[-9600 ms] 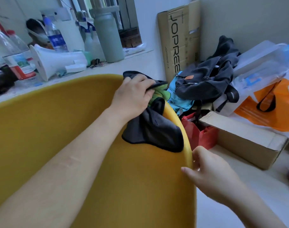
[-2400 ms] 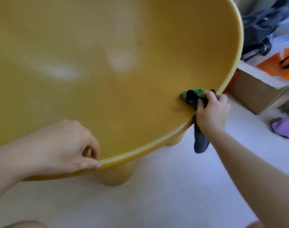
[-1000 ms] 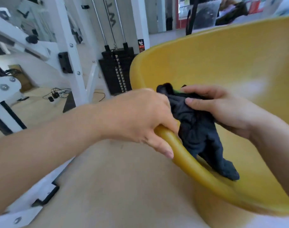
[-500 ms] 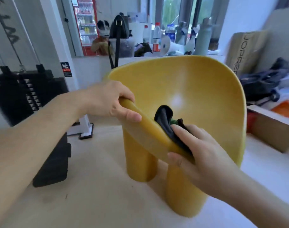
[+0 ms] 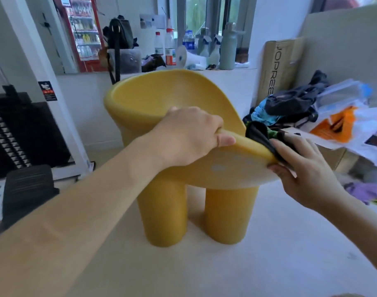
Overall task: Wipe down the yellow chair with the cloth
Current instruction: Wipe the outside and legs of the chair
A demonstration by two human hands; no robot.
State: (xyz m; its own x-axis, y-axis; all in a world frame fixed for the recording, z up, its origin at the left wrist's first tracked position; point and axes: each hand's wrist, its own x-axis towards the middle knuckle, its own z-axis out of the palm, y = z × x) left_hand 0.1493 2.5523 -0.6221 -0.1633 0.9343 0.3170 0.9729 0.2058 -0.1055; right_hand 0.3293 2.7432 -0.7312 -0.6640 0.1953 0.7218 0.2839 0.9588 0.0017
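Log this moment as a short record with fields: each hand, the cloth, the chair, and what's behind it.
Left hand: grips the near rim of the yellow chair
Right hand: pinches the cloth onto the rim's right end
Cloth: dark with a green patch, folded over the rim edge
Chair: stands on the floor, two thick legs in view
Behind: bottles on the ledge, cardboard box at right

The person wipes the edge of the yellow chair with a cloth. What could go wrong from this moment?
1. The cloth is bunched on the rounded rim under the right hand, so it may slip off.
2. The left hand grips the same rim of the yellow chair close by, so the part under it could stay unwiped.
3. The pile of bags and clothes lies near that side, and a wide stroke might snag it.
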